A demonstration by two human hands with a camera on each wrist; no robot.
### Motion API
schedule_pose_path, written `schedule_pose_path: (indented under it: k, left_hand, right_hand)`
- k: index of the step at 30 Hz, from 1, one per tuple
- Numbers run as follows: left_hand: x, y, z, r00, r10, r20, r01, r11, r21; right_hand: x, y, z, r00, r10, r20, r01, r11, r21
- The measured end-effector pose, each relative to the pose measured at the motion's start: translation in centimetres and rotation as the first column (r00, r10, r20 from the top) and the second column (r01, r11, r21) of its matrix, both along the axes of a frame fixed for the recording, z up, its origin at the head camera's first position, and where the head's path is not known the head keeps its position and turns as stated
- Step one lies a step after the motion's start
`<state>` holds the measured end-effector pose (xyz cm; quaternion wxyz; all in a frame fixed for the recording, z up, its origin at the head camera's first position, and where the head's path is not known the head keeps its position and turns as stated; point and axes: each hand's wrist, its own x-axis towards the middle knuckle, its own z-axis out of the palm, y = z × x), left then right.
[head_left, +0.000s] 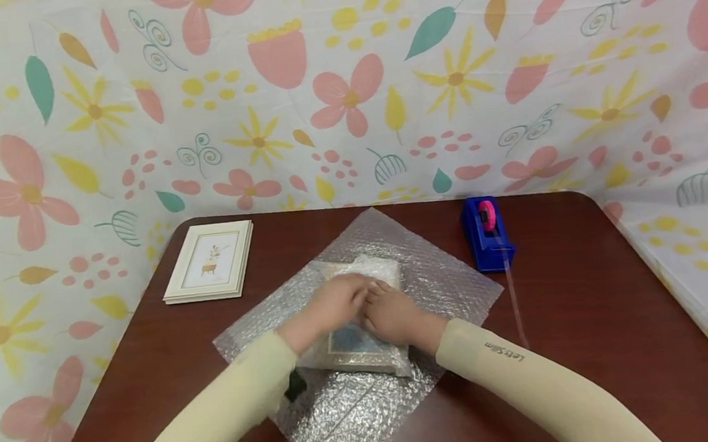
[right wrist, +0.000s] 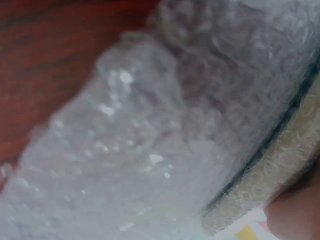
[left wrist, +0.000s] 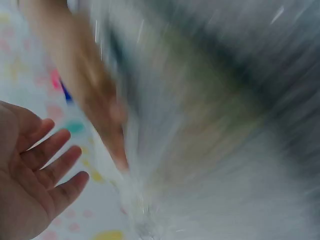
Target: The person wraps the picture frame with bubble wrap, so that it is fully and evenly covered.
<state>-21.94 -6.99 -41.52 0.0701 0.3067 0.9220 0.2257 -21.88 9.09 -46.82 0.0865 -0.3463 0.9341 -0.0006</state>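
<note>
A sheet of bubble wrap point(head_left: 353, 413) lies turned like a diamond, with a picture frame point(head_left: 367, 362) at its middle. Part of the wrap is folded over the frame. My left hand point(head_left: 331, 303) is above the folded wrap, beside the fingers of my right hand. In the left wrist view the left hand point(left wrist: 37, 175) has its fingers loosely extended, with nothing in them. My right hand point(head_left: 395, 313) rests on the wrap over the frame, fingers fairly straight. The right wrist view shows wrap point(right wrist: 115, 150) along the frame's edge point(right wrist: 270, 160), with skin at the corner.
A second, cream picture frame point(head_left: 207, 262) lies at the back left of the brown table point(head_left: 607, 325). At the back right stands a blue tape dispenser point(head_left: 486, 237) with a pink roll, its clear tape strip point(head_left: 516, 305) trailing forward. A flower-printed cloth point(head_left: 342, 101) hangs behind.
</note>
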Motion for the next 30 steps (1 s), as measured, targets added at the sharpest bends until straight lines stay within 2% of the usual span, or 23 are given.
schedule_pose_path:
  k: [2,4,6,8,11,14,18,23,27,30]
  left_hand:
    - [-2.6,0.6,0.1,0.994,0.066,0.089,-0.062,0.997,-0.052]
    - [-4.5,1.3,0.4,0.984,0.1,0.148,-0.081,0.989,-0.127]
    - [-5.8,2.0,0.7,0.98,0.101,0.173,-0.069,0.981,-0.181]
    - [-6.5,2.4,0.9,0.979,0.103,0.176,-0.062,0.972,-0.226]
    - [-7.1,2.6,1.0,0.979,0.122,0.162,-0.073,0.957,-0.282]
    - [-7.3,2.7,0.9,0.974,0.145,0.176,-0.091,0.954,-0.285]
    - [-7.7,2.8,0.4,0.972,0.146,0.186,-0.098,0.965,-0.244]
    - [-8.2,2.5,-0.2,0.966,0.163,0.202,-0.135,0.98,-0.144]
    - [-8.5,2.4,-0.3,0.957,0.195,0.213,-0.181,0.98,-0.084]
    - [-8.5,2.2,-0.7,0.95,0.229,0.213,-0.214,0.973,-0.09]
  right_hand:
    - [0.0,-0.5,-0.1,1.0,-0.015,-0.001,0.015,1.0,0.025]
    - [0.0,-0.9,-0.1,1.0,-0.012,-0.006,0.013,0.999,0.043]
    - [0.1,-1.2,-0.1,1.0,-0.01,-0.01,0.011,0.999,0.044]
    - [0.2,-1.4,-0.2,1.0,-0.002,-0.019,0.003,0.999,0.045]
    - [0.3,-1.5,-0.3,1.0,0.002,-0.019,-0.001,0.999,0.035]
    - [0.4,-1.4,-0.2,1.0,-0.01,-0.012,0.01,1.0,0.027]
    - [0.4,-1.0,0.0,1.0,-0.016,-0.011,0.017,1.0,0.02]
    - [0.5,-0.6,0.2,1.0,-0.005,-0.016,0.006,1.0,0.012]
    - [0.6,-0.1,0.2,1.0,-0.013,-0.023,0.014,1.0,0.023]
    - [0.7,-0.1,0.1,1.0,-0.03,-0.007,0.03,0.999,0.024]
